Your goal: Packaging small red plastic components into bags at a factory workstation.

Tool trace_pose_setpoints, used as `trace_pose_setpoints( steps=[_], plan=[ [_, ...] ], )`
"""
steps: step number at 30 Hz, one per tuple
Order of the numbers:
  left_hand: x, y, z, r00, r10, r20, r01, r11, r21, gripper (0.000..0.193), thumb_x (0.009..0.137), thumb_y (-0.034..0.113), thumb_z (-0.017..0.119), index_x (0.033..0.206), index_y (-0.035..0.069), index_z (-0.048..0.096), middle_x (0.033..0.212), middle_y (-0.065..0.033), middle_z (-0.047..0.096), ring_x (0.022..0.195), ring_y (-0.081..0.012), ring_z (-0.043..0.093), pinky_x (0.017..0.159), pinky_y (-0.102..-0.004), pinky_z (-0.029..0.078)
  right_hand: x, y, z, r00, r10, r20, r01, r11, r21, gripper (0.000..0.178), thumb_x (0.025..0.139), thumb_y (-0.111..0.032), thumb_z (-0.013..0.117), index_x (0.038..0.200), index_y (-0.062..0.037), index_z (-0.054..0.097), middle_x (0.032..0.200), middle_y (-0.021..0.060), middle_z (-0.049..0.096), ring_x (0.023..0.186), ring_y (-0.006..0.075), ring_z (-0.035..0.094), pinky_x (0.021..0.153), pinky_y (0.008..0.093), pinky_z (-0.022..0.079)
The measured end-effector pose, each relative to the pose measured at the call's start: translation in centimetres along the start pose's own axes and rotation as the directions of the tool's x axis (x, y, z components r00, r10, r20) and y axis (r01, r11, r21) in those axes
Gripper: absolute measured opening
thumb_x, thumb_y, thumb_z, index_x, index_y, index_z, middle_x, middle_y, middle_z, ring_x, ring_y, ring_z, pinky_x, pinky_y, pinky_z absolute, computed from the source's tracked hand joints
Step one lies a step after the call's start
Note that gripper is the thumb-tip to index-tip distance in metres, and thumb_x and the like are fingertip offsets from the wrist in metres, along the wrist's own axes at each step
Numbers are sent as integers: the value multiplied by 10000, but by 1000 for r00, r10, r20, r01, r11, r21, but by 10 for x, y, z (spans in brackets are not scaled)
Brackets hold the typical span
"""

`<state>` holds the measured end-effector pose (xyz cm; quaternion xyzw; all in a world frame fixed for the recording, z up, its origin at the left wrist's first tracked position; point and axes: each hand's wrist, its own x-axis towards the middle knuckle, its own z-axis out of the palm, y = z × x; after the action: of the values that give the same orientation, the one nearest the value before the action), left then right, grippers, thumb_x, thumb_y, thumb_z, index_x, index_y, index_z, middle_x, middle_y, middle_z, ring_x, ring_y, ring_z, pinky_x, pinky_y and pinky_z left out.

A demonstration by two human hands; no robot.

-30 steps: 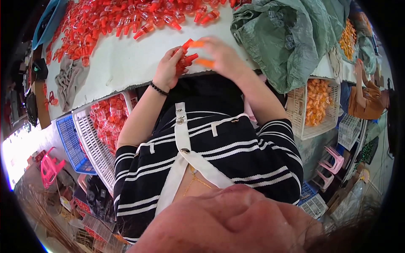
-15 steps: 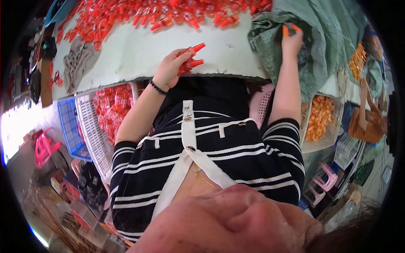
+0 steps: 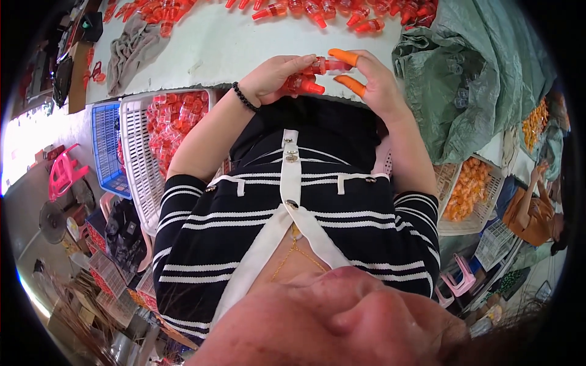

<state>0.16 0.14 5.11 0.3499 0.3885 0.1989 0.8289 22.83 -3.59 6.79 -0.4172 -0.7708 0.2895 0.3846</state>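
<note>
My left hand [image 3: 278, 79] is closed around at least two small red translucent bottles [image 3: 299, 84] with pointed red tips. A clear, pinkish cap [image 3: 339, 64] covers the tip of the upper bottle. My right hand [image 3: 375, 82] is at that capped end, orange finger covers on two of its fingers. Those fingers stand apart: the upper one lies against the cap, and the lower one is clear of it. On the right of the table lies a green woven sack [image 3: 439, 125], its mouth open, with small clear pieces [image 3: 462, 94] inside.
Many red bottles [image 3: 311, 9] lie along the white table's [image 3: 226, 46] far side. A grey cloth [image 3: 131, 49] rests at the left. Below the edge stand a white basket [image 3: 137, 161] of red pieces and a crate of orange pieces [image 3: 469, 189]. Another person [image 3: 528, 204] is at far right.
My right hand has come out of the sack and moved left to the bottles. My left hand has shifted right with the bottles, and the upper one now has a clear cap at its tip.
</note>
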Motion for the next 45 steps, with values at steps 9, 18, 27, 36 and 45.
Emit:
trace_pose_setpoints(
  steps=[9,18,27,36,45],
  plan=[
    [-5,-7,9,964,258,-60,-211,884,417,321,927,246,587,1146,11,571,936,-67,650,756,-141,630,616,-265,490,-4,25,23,995,96,-31,-90,983,161,341,803,-97,709,1110,3,601,890,87,630,811,183,628,754,285,507],
    [1,-15,15,648,646,405,-403,-161,901,347,804,134,662,1128,66,560,980,-95,640,878,-293,621,746,-357,516,-31,53,27,803,484,347,-574,475,667,213,915,-122,569,1094,-18,619,939,45,646,802,127,616,709,256,508],
    [22,-21,12,761,643,93,-384,331,862,309,871,191,645,1135,50,567,978,-86,648,874,-223,645,705,-327,504,-29,52,-38,819,558,134,-475,528,705,306,935,-250,537,1165,-57,600,1043,36,634,827,134,615,738,294,520],
    [23,-15,-13,923,12,-386,-123,957,-264,313,956,349,531,1100,77,580,868,-45,635,776,-142,625,576,-241,431,-77,193,-155,586,283,-759,-787,-25,-617,374,812,-367,673,1144,-202,623,1159,128,593,987,334,594,876,425,469],
    [22,-16,-1,894,135,-427,-208,970,-129,379,945,348,545,1110,7,529,884,-71,630,703,-143,615,587,-250,474,-51,131,-118,723,235,-650,-629,613,-478,407,791,-262,727,1128,-77,591,1010,111,639,915,288,614,831,393,481]
  ],
)
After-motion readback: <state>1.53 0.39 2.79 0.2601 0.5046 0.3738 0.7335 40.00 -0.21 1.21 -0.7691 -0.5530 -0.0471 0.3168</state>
